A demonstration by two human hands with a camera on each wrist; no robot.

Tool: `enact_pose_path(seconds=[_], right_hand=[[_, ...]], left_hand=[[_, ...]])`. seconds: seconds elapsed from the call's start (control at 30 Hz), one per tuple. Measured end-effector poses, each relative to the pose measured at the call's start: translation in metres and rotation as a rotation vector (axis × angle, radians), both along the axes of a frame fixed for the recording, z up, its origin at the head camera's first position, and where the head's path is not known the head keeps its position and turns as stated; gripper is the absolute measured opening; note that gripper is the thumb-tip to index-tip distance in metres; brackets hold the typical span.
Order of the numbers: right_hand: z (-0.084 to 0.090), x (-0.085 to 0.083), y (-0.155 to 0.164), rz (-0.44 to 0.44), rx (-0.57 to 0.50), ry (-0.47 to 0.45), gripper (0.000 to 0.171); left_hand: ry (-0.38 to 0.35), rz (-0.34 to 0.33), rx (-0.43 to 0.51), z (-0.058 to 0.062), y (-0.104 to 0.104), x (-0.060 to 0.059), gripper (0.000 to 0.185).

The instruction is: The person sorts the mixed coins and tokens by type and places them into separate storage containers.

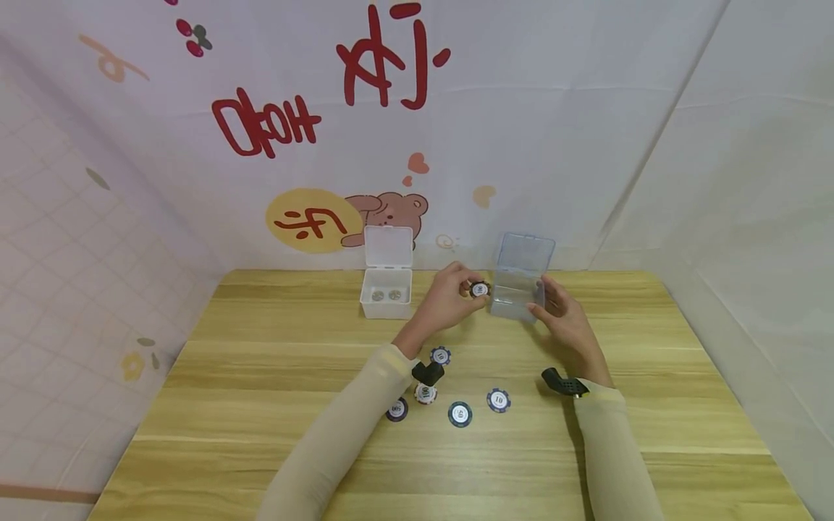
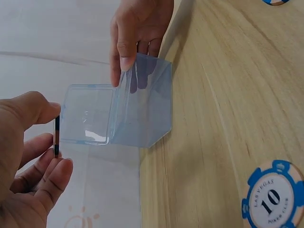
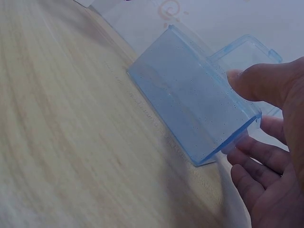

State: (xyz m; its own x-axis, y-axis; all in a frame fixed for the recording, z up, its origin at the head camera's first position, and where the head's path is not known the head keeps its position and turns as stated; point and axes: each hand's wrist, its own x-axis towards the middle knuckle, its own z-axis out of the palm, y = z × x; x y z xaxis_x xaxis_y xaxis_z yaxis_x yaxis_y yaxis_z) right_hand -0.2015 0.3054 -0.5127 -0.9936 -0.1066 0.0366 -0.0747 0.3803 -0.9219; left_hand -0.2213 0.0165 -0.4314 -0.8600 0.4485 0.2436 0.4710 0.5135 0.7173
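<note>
L hand (image 1: 449, 293) pinches a black-edged poker chip (image 1: 481, 289) btwn thumb and fingers, held up just L of the clear hinged box (image 1: 513, 310), lid open. R hand (image 1: 565, 318) grips that box, thumb and fingers at its R end. Farther L, there's a white hinged box (image 1: 387, 311), lid up too, w/ two small round discs (image 1: 394, 295) inside. Nearer the person, chips lie flat on the counter (image 1: 260, 376): two blue 10s (image 1: 499, 400), a green 50 (image 1: 460, 414), a red-and-white 100 (image 1: 426, 393), plus a purple 500 (image 1: 397, 409) nr the L sleeve (image 1: 345, 427). Patterned backdrop (image 1: 554, 145) behind.
</note>
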Motion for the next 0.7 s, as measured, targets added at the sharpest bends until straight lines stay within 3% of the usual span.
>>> enact_pose_path(seconds=[0.13,0.37,0.7], right_hand=[[0.003,0.001,-0.002,0.002,-0.007,-0.004,0.083],[0.029,0.012,-0.012,0.006,0.012,-0.030,0.079],[0.029,0.012,-0.012,0.007,-0.001,-0.027,0.079]], left_hand=[[-0.004,0.005,-0.008,0.000,0.007,-0.004,0.039],[-0.006,0.005,-0.028,-0.002,0.020,-0.012,0.032],[-0.026,-0.008,-0.021,-0.006,0.035,-0.021,0.031]])
